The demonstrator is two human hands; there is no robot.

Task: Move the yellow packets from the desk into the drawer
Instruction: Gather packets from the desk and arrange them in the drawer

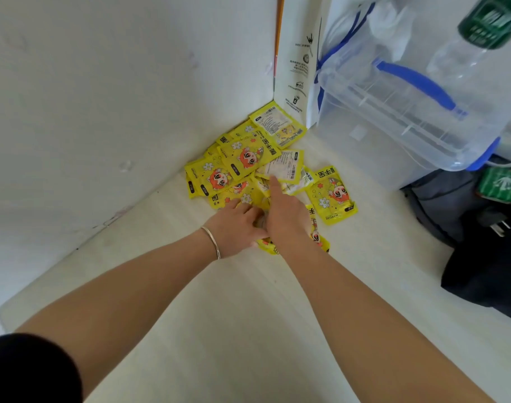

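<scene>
Head view: both hands are resting on the yellow packets [248,161], left hand [238,225] flat, right hand [286,216] pointing one finger, neither gripping.

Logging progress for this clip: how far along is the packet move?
Nothing looks done: the yellow packets lie piled in the desk corner, and no drawer is in view. In hand: the left hand and right hand rest on the near packets. Left: moving the whole pile.

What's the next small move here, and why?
Probably close both hands on the near edge of the yellow packets and lift a bunch. The left hand and right hand already rest on the pile in the desk corner, nothing looks lifted, and no drawer is in view.
</scene>
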